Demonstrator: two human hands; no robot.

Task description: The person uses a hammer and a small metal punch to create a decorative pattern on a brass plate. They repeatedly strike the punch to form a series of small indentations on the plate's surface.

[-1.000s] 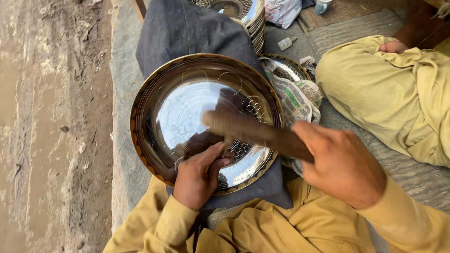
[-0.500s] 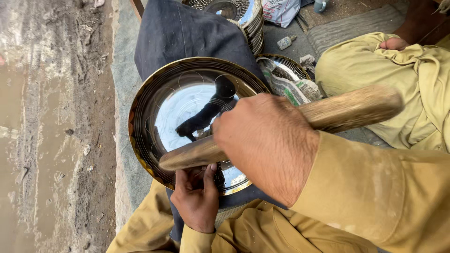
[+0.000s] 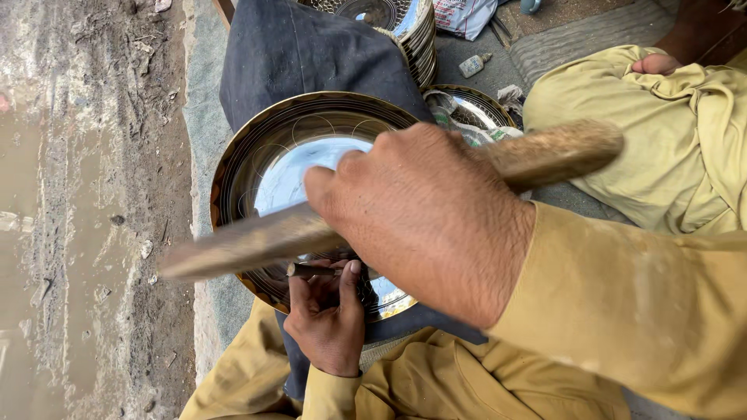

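Ground at left was wet, muddy concrete [image 3: 78,233], rough & cracked, w/ small stones and a puddle sheen. A grey woven mat [image 3: 204,117] ran alongside it; the person sat on that, legs in mustard-yellow cloth [image 3: 677,132], soft and creased.

A dark blue-grey fabric pad [image 3: 303,54] lay across the lap, matte & thick. On it sat the big round metal plate w/ shiny mirror centre and engraved brassy rim [image 3: 264,155], tilted slightly toward the camera, rim cut w/ fine concentric lines and arcs. Behind it, at top, a stack of similar shiny plates [image 3: 412,31]; one more plate [image 3: 475,105] lay flat just right of the pad, partly under crumpled printed paper [image 3: 455,117].

Right hand [image 3: 420,225] was closed in a fist round a long wooden mallet-stick [image 3: 233,245], worn & brownish, motion-blurred, held crossways above the plate; thick end stuck out to the right.

Left hand [image 3: 327,315] sat at the plate's near rim, fingers curled together, pinching a small dark metal chisel [image 3: 311,271] whose tip lay on the plate's engraved band.

A small pale bottle [image 3: 475,64] lay on the mat near the stack.
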